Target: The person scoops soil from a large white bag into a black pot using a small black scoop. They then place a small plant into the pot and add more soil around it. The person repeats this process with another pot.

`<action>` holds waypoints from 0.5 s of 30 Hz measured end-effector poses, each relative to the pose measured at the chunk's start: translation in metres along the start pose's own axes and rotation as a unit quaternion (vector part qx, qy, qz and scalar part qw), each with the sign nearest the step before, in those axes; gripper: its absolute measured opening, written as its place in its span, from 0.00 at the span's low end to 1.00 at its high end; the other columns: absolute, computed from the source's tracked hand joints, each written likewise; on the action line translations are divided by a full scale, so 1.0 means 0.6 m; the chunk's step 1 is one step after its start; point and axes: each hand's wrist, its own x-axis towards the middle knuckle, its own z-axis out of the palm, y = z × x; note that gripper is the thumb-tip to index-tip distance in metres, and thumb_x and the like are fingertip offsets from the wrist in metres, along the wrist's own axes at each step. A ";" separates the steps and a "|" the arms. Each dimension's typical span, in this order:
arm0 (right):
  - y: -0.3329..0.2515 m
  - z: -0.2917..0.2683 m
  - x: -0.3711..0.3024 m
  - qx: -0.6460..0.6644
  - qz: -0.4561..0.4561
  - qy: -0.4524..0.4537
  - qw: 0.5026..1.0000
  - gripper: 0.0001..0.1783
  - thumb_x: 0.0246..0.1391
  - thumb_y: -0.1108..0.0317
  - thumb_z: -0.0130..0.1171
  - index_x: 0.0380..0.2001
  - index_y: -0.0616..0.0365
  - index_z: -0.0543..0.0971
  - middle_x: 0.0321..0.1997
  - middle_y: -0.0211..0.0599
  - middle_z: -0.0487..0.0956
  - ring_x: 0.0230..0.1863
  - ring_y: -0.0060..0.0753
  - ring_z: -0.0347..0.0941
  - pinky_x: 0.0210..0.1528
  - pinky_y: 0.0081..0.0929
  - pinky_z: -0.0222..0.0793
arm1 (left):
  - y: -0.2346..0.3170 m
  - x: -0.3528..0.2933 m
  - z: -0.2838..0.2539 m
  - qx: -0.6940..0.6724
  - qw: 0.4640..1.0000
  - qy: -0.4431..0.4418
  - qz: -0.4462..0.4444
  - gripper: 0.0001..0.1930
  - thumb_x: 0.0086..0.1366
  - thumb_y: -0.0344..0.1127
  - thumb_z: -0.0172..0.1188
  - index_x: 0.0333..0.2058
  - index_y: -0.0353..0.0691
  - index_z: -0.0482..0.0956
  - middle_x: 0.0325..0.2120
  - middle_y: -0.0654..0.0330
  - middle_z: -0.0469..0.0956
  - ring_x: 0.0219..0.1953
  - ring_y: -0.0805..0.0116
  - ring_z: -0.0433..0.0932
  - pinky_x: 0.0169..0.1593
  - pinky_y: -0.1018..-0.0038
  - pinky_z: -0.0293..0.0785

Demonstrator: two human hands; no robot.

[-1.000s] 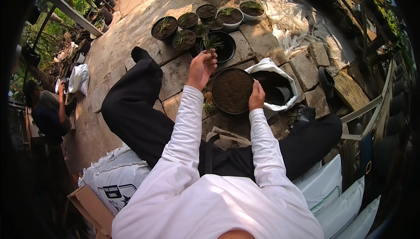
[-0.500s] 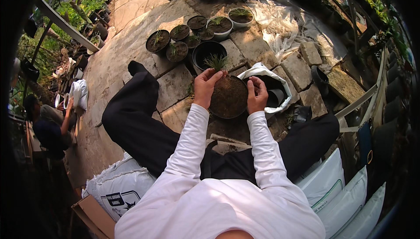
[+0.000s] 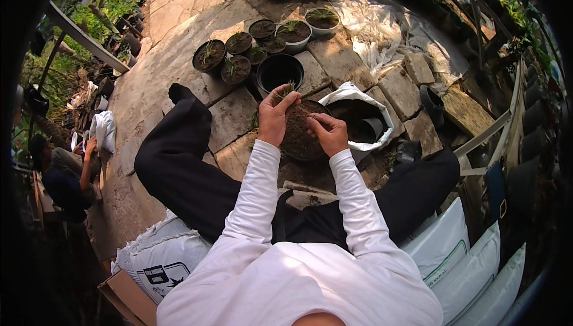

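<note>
My left hand (image 3: 273, 122) is closed around a small grassy seedling (image 3: 287, 91), its green blades poking up past the fingers. Thin brownish roots trail from it toward my right hand (image 3: 330, 134), whose thumb and fingertips are pinched on their end. Both hands are above a black pot filled with brown soil (image 3: 298, 141), which stands between my legs and is partly covered by the hands. Just beyond it is an empty-looking black pot (image 3: 280, 73). To the right, an opened white sack (image 3: 387, 137) holds dark soil and a small dark cup-like container (image 3: 374, 127).
Several potted seedlings (image 3: 236, 69) cluster ahead on the stone paving (image 3: 233, 117). Crumpled clear plastic sheeting (image 3: 376, 27) spreads at the far right, near loose bricks (image 3: 419, 68). Full white sacks (image 3: 164, 260) flank me on both sides. Another person (image 3: 65, 174) sits at the left.
My right hand has moved left toward the seedling and closed into a pinch at its roots. The left hand has tilted the seedling, so less of its leaves shows.
</note>
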 end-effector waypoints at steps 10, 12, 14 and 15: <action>-0.003 -0.002 0.001 0.044 0.004 0.016 0.999 0.11 0.60 0.70 0.67 0.43 0.66 0.85 0.35 0.33 0.85 0.30 0.20 0.80 0.32 0.19 0.76 | 0.043 0.008 -0.055 0.112 0.993 0.036 0.010 0.21 0.70 0.46 0.65 0.55 0.42 0.75 0.48 0.65 0.82 0.46 0.74 0.80 0.45 0.77 0.72; -0.005 -0.001 0.001 0.049 0.005 0.018 0.999 0.12 0.60 0.69 0.67 0.43 0.66 0.85 0.35 0.33 0.85 0.30 0.20 0.80 0.32 0.19 0.76 | 0.044 0.001 -0.048 0.159 0.986 -0.026 -0.037 0.22 0.68 0.46 0.67 0.54 0.41 0.76 0.47 0.65 0.83 0.44 0.75 0.81 0.43 0.77 0.72; -0.007 -0.002 -0.001 0.045 0.016 0.016 0.999 0.12 0.61 0.69 0.67 0.44 0.66 0.85 0.34 0.34 0.85 0.31 0.21 0.80 0.32 0.19 0.77 | 0.038 -0.009 -0.031 0.206 0.973 -0.085 -0.055 0.21 0.66 0.45 0.69 0.52 0.39 0.79 0.45 0.65 0.84 0.42 0.76 0.81 0.41 0.79 0.71; -0.006 -0.003 -0.001 0.035 0.027 0.002 0.999 0.13 0.60 0.69 0.67 0.45 0.66 0.85 0.35 0.34 0.85 0.31 0.21 0.81 0.32 0.19 0.77 | 0.031 -0.009 -0.028 0.218 0.970 -0.088 -0.056 0.20 0.65 0.44 0.70 0.49 0.38 0.81 0.42 0.65 0.84 0.40 0.77 0.81 0.40 0.80 0.71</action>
